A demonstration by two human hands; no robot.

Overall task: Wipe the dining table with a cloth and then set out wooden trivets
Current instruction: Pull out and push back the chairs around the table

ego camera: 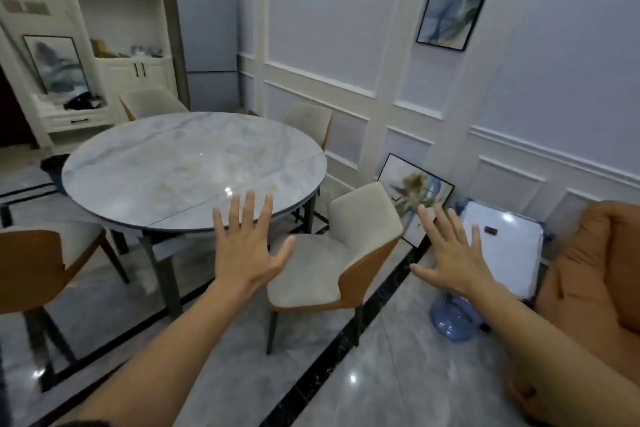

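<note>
1. Left hand [242, 246]: raised at mid-scene, back toward the camera, fingers straight and fanned apart, thumb out to the right, grasping nothing.
2. Right hand [450, 253]: raised to the right at about the same height, likewise spread flat with straight fingers, thumb out to the left, nothing held.
3. Dining table [194, 166]: round, pale marble top on dark legs, standing left of centre and farther off than both hands.
4. Table against left hand: fingertips lined up over the table's near right rim; touching or just short of it, cannot tell.
5. Table against right hand: well apart, table far to its left, with a chair between.
6. Cream-and-orange chair [332, 253]: just right of the table, below and between the two hands.
7. Second chair [34, 263]: at the near left edge, by the table's left side.
8. Behind the right hand: a framed picture [415, 194] leaning on the wall, a white panel [502, 246], a blue water jug [453, 319] on the floor.
9. Far left: a grey fridge [207, 38] beside cream shelving [114, 10].
</note>
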